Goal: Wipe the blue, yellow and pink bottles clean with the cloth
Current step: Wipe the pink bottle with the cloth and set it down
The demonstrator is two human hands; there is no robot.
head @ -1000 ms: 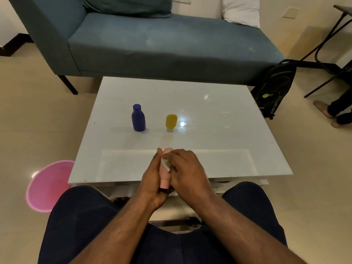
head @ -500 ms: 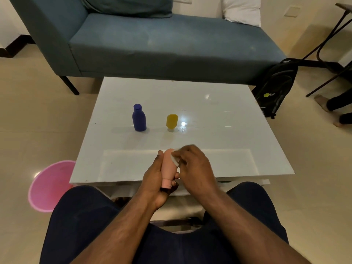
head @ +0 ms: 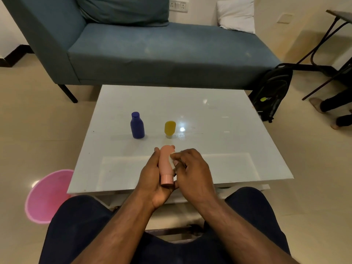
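glossy white table (head: 219, 149), blue bottle (head: 137, 125) upright, yellow bottle (head: 170, 128) beside it

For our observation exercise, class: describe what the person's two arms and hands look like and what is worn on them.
Both forearms are bare: no sleeves reach into view. The left hand and right hand wear no gloves, and no watch, ring or bracelet shows on either. Below the arms, dark navy trousers cover the person's lap.
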